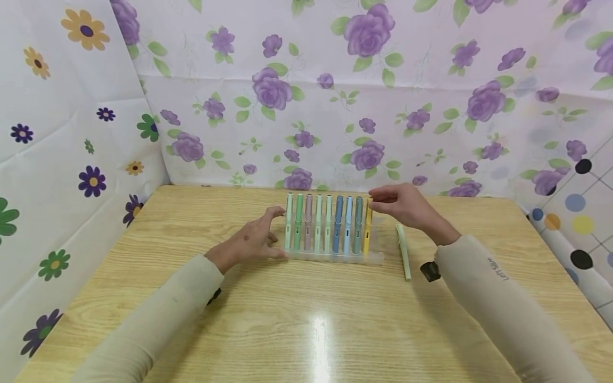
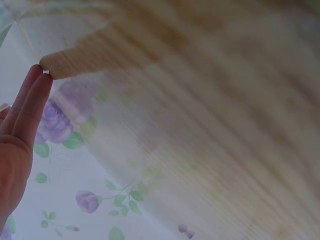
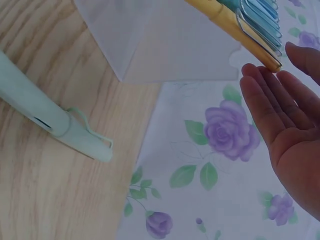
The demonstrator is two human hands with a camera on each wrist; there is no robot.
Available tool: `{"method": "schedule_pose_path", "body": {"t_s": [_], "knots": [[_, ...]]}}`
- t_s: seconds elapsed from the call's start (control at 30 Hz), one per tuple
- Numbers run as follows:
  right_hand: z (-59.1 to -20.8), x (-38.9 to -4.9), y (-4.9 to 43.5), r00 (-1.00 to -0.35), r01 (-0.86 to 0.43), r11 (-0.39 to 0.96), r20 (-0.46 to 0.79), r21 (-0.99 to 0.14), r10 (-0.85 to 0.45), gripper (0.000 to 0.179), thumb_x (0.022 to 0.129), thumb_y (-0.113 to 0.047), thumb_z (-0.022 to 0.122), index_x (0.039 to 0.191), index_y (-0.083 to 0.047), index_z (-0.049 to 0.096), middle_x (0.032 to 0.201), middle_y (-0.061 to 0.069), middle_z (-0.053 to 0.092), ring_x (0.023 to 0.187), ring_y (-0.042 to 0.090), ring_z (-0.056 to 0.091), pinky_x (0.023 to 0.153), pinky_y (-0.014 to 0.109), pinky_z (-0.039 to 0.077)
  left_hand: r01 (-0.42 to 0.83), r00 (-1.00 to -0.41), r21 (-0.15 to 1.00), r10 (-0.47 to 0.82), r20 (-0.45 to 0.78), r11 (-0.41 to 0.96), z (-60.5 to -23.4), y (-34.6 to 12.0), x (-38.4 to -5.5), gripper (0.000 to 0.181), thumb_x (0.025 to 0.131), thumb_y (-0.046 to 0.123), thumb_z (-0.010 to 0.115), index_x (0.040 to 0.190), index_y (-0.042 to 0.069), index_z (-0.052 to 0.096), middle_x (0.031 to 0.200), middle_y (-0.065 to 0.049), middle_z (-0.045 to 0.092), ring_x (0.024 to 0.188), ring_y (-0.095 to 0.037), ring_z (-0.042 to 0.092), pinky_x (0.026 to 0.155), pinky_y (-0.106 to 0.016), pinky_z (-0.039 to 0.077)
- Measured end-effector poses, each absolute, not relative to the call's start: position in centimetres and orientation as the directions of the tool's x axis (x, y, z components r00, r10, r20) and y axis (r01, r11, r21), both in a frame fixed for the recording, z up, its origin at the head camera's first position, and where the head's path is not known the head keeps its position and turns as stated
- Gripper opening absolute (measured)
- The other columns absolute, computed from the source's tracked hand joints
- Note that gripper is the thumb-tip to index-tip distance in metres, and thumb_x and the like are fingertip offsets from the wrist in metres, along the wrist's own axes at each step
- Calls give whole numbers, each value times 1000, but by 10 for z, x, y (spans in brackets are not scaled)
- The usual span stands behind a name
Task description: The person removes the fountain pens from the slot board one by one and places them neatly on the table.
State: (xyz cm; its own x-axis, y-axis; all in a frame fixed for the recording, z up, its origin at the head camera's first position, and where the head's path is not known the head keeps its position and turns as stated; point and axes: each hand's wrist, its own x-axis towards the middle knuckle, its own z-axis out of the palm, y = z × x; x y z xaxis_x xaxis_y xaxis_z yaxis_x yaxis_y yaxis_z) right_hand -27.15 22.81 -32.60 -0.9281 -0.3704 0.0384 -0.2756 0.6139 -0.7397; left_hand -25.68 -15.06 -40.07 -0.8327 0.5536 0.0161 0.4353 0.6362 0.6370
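Note:
Several capped pens stand side by side, leaning on a clear pen stand [image 1: 378, 258]. From left to right they run pale green, green, mauve, pale greens, blues and teal, ending in a yellow pen [image 1: 367, 226]. My left hand [image 1: 258, 236] is at the stand's left end, thumb by its front corner and index finger near the first pen [image 1: 289, 221]. Its two visible fingers [image 2: 32, 105] are straight in the left wrist view. My right hand [image 1: 404, 205] is at the cap end of the yellow pen, fingertips against or just beside it, thumb apart.
One pale green pen [image 1: 403, 252] lies on the wooden table [image 1: 268, 319], right of the stand. A floral cloth [image 1: 316, 106] hangs behind the table, with other patterned sheets at left and right. Dark wrist gear [image 1: 430, 271] shows under the right sleeve.

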Motion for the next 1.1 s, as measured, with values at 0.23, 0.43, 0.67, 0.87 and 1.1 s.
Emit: {"method": "schedule_pose_path", "body": {"t_s": [0.23, 0.43, 0.67, 0.87, 1.1], "knots": [[-333, -272, 226, -921, -317, 605, 85, -730, -380, 35, 98, -20, 67, 127, 0, 65, 111, 17, 68, 98, 29, 67, 86, 47, 54, 432, -833, 645, 553, 17, 631, -399, -150, -257, 98, 81, 28, 86, 151, 20, 16, 159, -11, 27, 104, -26, 67, 86, -46, 54], [-322, -269, 236, -934, -300, 607, 98, -736, -344, 35, 99, -23, 66, 127, -2, 65, 110, 15, 68, 97, 27, 68, 86, 46, 54, 426, -834, 650, 551, 13, 629, -399, -149, -257, 98, 82, 28, 86, 150, 21, 17, 159, -11, 27, 104, -26, 67, 86, -45, 55], [-313, -267, 261, -942, -269, 611, 71, -745, -329, 41, 101, -26, 63, 133, 0, 61, 118, 19, 66, 101, 31, 69, 85, 41, 56, 403, -840, 660, 542, -9, 634, -398, -150, -256, 98, 82, 28, 85, 151, 21, 16, 159, -10, 27, 106, -27, 67, 85, -45, 55], [-316, -262, 279, -942, -221, 630, -3, -744, -335, 43, 102, -25, 60, 136, 2, 58, 122, 22, 65, 101, 32, 70, 89, 46, 54, 397, -845, 664, 535, -5, 633, -397, -150, -255, 98, 82, 28, 86, 151, 22, 17, 160, -9, 26, 106, -26, 66, 86, -45, 55], [-327, -260, 297, -940, -188, 646, -54, -740, -336, 45, 103, -24, 59, 139, 3, 55, 124, 24, 64, 103, 36, 68, 91, 49, 53, 400, -845, 661, 535, -3, 636, -399, -149, -253, 98, 82, 27, 86, 152, 20, 17, 160, -10, 27, 105, -25, 67, 85, -44, 55]]}}
